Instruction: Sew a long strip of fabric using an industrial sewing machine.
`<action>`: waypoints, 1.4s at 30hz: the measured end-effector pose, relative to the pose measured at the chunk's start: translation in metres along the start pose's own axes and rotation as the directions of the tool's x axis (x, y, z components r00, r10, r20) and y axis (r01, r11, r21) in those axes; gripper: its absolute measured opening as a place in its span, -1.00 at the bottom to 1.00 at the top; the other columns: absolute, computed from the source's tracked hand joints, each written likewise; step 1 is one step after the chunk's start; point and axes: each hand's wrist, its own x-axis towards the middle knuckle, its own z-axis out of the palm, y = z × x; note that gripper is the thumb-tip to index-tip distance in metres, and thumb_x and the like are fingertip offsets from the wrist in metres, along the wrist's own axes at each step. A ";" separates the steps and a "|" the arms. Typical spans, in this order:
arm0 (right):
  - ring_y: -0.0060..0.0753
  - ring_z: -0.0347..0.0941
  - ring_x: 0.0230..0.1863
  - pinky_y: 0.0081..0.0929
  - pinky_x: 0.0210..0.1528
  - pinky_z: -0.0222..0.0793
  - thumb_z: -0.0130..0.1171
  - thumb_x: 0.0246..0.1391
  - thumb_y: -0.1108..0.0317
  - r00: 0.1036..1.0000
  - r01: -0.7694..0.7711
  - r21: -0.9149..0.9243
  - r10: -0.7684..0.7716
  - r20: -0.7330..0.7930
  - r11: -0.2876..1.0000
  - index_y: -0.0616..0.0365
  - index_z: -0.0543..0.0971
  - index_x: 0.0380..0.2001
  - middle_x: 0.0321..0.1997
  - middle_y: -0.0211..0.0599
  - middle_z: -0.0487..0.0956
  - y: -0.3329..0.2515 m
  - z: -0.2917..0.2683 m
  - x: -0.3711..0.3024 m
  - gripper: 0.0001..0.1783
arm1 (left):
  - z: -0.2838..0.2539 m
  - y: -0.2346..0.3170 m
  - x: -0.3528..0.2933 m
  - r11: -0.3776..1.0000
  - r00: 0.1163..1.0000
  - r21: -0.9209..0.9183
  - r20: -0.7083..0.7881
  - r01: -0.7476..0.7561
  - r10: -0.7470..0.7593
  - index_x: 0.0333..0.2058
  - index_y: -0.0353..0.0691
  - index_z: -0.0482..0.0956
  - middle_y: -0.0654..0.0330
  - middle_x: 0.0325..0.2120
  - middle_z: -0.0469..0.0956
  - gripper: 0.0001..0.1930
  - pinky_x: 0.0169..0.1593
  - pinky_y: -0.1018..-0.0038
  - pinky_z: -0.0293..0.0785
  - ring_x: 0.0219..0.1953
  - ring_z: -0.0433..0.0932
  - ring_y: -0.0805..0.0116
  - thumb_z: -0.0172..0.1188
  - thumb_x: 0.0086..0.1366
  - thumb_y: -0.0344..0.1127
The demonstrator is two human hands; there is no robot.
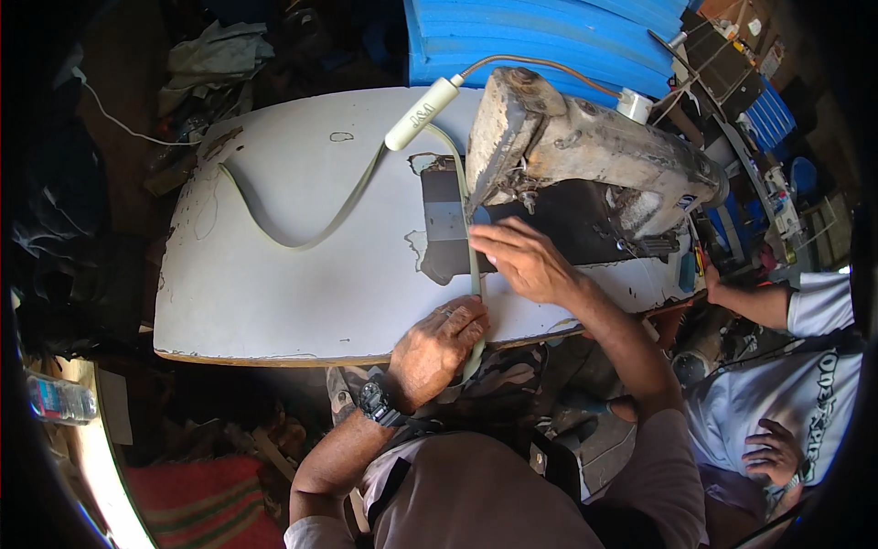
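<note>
Head view is showing the left hand (441, 339) gripping a pale green strip (292, 247) in curled fingers at the near edge of the white table (274, 302), while the right hand (523, 261) is holding its extended fingertips at the strip beside the sewing machine (594, 137); whether they are pinching it or only resting there, I cannot tell. Beyond the hands, the strip is running up past the machine's head, passing behind the cylindrical cream lamp (422, 113) and curving loosely across the tabletop's left side.
</note>
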 end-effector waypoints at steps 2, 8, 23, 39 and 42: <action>-0.01 0.56 0.10 -0.15 0.14 0.56 0.19 0.23 0.59 0.999 -0.044 0.006 0.044 0.027 0.999 0.31 0.63 0.15 0.29 -0.13 0.62 0.006 -0.001 0.002 -0.59 | 0.000 0.000 0.000 1.000 1.000 0.004 0.010 -0.024 0.024 0.01 -0.23 0.70 0.12 0.09 0.65 -0.58 0.12 0.28 0.69 0.11 0.68 0.09 0.32 0.13 -0.57; -0.05 0.55 0.17 -0.20 0.21 0.56 0.26 0.20 0.56 0.999 0.043 -0.122 -0.041 0.021 0.992 0.25 0.69 0.11 0.30 -0.25 0.62 0.007 0.002 0.000 -0.61 | -0.001 -0.002 0.000 1.000 1.000 0.007 0.018 -0.025 0.025 0.01 -0.24 0.70 0.09 0.10 0.65 -0.56 0.15 0.27 0.68 0.13 0.67 0.08 0.32 0.10 -0.60; -0.08 0.60 0.15 -0.23 0.17 0.61 0.33 0.06 0.61 0.997 -0.043 -0.029 0.042 -0.060 0.999 0.30 0.72 0.00 0.19 -0.15 0.69 -0.019 0.005 -0.005 -0.62 | 0.000 0.005 0.005 0.995 0.998 -0.085 0.020 0.059 -0.057 -0.02 -0.31 0.68 0.08 0.10 0.61 -0.63 0.12 0.25 0.66 0.08 0.67 0.02 0.24 0.15 -0.58; -0.09 0.60 0.14 -0.22 0.16 0.61 0.35 0.01 0.60 0.997 -0.052 -0.097 0.047 -0.060 0.994 0.31 0.71 0.01 0.17 -0.16 0.70 -0.021 0.004 -0.005 -0.58 | -0.002 0.008 0.012 0.998 0.998 -0.041 0.045 0.054 -0.052 -0.05 -0.34 0.64 0.06 0.03 0.59 -0.68 0.03 0.24 0.67 -0.01 0.68 0.04 0.24 0.18 -0.57; -0.14 0.58 0.13 -0.24 0.18 0.60 0.33 0.06 0.55 0.998 -0.049 -0.116 0.043 -0.056 0.992 0.26 0.71 0.04 0.21 -0.19 0.69 -0.018 0.007 -0.008 -0.58 | 0.000 0.007 0.012 0.998 0.998 -0.028 0.034 0.050 -0.049 -0.06 -0.35 0.64 0.06 0.02 0.59 -0.69 0.03 0.24 0.67 -0.02 0.68 0.05 0.24 0.18 -0.57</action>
